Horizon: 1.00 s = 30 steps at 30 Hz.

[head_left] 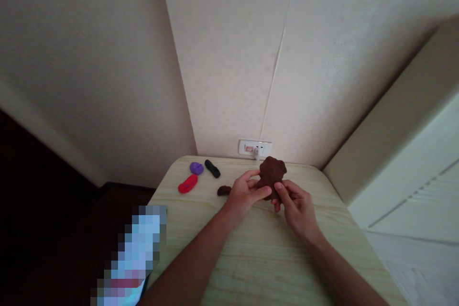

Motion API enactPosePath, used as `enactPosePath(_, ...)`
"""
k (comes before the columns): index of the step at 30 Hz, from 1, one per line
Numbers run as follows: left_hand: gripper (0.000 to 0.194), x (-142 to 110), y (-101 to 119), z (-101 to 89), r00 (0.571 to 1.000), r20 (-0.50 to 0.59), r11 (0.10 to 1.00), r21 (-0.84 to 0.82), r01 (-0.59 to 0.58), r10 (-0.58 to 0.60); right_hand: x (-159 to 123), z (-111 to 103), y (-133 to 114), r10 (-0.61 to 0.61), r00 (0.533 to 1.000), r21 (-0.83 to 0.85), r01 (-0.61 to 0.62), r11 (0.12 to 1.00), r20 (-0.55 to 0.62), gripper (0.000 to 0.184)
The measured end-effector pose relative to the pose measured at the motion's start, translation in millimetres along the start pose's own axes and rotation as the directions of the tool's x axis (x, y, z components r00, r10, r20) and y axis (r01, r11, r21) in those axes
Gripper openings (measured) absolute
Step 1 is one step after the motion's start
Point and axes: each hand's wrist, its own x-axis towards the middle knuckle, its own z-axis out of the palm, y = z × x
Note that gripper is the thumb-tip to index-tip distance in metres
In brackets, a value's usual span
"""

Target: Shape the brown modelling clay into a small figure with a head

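Note:
A flattened, uneven sheet of dark brown modelling clay [272, 172] is held up over the table between both hands. My left hand [245, 195] pinches its lower left edge, thumb in front and fingers behind. On the lower right, my right hand [297, 205] grips the same sheet with the thumb pressed on its face. A smaller brown lump of clay [224, 191] lies on the table just left of my left hand. Farther left rest a red piece of clay [188, 184], a purple piece [196, 168] and a black, elongated piece [212, 169].
The pale wood-grain table [265, 258] stands against a wall. A socket [255, 147] with a plug in it sits just above the back edge. At lower left is a pixelated bright screen [132, 253]. A pale cabinet [401, 153] rises on the right.

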Motion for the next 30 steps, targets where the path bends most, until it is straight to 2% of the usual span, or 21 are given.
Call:
enactPosePath(5,0.08,0,1,1.7,0.999,-0.038,1.0,0.02,0.017,-0.016,1,3,2,0.038,0.999,0.025,-0.039,0.999,0.037,0.046)
enactPosePath(11,0.08,1,5,1.2,0.994,-0.097,0.999,0.025,-0.042,0.045,4,3,5,0.072,0.991,-0.003,-0.072,0.997,0.11,0.044)
enactPosePath(17,0.083,2,4,-0.5,0.992,-0.118,0.999,0.011,-0.046,0.047,2,-1,7,0.052,0.995,-0.104,-0.044,0.994,0.08,0.04)
enactPosePath(22,0.063,4,4,-2.3,0.99,-0.133,0.999,-0.015,-0.041,0.039,-1,-5,3,0.034,0.999,-0.17,-0.027,0.985,0.039,0.043)
enactPosePath(24,0.06,4,5,-3.0,0.989,-0.14,0.999,-0.023,-0.043,0.039,0,-6,3,0.051,0.997,-0.176,-0.041,0.984,0.055,0.046)
enactPosePath(30,0.07,2,10,-1.1,0.993,-0.114,0.997,-0.079,-0.001,-0.008,-1,-6,2,0.095,0.984,-0.132,-0.076,0.988,0.15,0.048)
